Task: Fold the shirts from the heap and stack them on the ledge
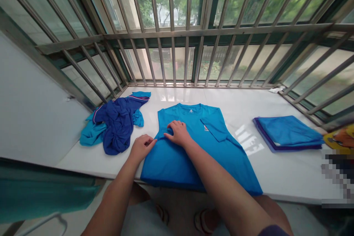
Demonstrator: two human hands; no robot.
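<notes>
A blue T-shirt (221,162) lies spread on the white ledge in front of me, its collar away from me and its hem hanging slightly over the front edge. Its right sleeve is folded inward across the chest, beside a small logo. My left hand (142,146) is at the shirt's left edge, thumb and curled fingers drawn together on the fabric; the fingertips are partly hidden. On the shirt's upper left part rests my right hand (179,132), thumb and fingers apart, covering part of the cloth there.
A crumpled dark blue and light blue garment heap (117,125) lies at left. Folded blue clothes (290,131) are stacked at right, near a yellow printed item (340,138). Metal window bars (171,59) rise behind the ledge (240,99). A green cloth (47,195) hangs at lower left.
</notes>
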